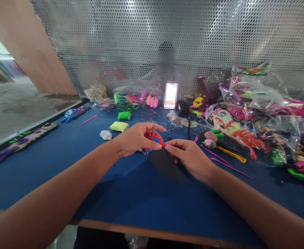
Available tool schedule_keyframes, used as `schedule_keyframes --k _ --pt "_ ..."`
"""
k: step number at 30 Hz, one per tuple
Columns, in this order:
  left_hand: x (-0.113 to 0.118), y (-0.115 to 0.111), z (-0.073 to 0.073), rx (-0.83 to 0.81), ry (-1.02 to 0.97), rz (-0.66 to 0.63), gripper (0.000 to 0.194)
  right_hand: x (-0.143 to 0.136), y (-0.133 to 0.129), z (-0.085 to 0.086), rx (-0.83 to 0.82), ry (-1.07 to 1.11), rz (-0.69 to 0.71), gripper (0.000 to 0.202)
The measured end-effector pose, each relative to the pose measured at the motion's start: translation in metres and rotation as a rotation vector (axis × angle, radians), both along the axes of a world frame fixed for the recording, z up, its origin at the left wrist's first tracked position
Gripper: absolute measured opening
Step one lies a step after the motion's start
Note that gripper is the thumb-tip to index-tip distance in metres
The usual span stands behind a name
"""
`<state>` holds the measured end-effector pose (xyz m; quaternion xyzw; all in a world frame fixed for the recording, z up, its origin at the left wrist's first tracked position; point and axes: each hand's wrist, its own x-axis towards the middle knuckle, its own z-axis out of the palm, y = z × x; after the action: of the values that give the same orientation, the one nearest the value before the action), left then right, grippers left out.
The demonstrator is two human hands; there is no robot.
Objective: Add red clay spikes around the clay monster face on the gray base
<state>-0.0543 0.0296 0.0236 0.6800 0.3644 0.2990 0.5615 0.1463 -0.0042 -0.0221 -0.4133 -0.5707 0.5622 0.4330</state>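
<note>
Head view: clock positions are read from the red-and-blue piece, with 12 o'clock at the perforated metal panel (pixel 131 41).

At 9 o'clock, near the left edge of the blue table (pixel 146 200), lies a flat figure with purple legs (pixel 24 140). Between 9 and 10 o'clock are a smaller blue figure (pixel 74 113) and a magenta stick (pixel 88 120). Nearer the hands, a white lump (pixel 106 135) lies at 9 o'clock, a pale yellow packet (pixel 119 126) between 9 and 10, and a green packet (pixel 124 115) at 10.

The left hand (pixel 138 138) grasps the red-and-blue piece (pixel 155 137) between curved fingers and thumb, above the table's middle. The right hand (pixel 190 155) pinches the red end between thumb and forefinger.

A bright, pixelated rectangle (pixel 171 95) stands at 1 o'clock; a black box (pixel 183 109) with a cable is located between 1 and 2. At 3 o'clock lies a round-headed pink and green piece (pixel 210 138). Slim magenta tools (pixel 231 167) lie between 3 and 4. Clear plastic bags (pixel 258 84), heaped between 2 and 3, cover multicoloured pieces.
</note>
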Motion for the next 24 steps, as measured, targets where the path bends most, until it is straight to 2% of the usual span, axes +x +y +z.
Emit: schedule_keyframes --k 11,16,20,22,24 --pt "0.001 -0.001 0.0 -0.009 -0.025 0.013 0.051 0.003 -0.001 0.001 0.032 -0.077 0.057 0.02" --pt "0.004 0.002 0.0 -0.2 -0.261 0.069 0.044 0.007 0.001 0.004 -0.021 0.027 -0.016 0.02" --pt "0.012 0.001 -0.008 -0.361 -0.403 0.0 0.039 0.008 0.004 0.003 -0.035 0.191 -0.103 0.022" --pt "0.017 -0.001 -0.015 -0.369 -0.369 -0.023 0.037 0.007 0.005 0.002 -0.025 0.233 -0.122 0.023" --pt "0.022 -0.003 -0.021 -0.328 -0.333 0.011 0.037 0.006 0.005 0.002 0.0 0.24 -0.128 0.023"
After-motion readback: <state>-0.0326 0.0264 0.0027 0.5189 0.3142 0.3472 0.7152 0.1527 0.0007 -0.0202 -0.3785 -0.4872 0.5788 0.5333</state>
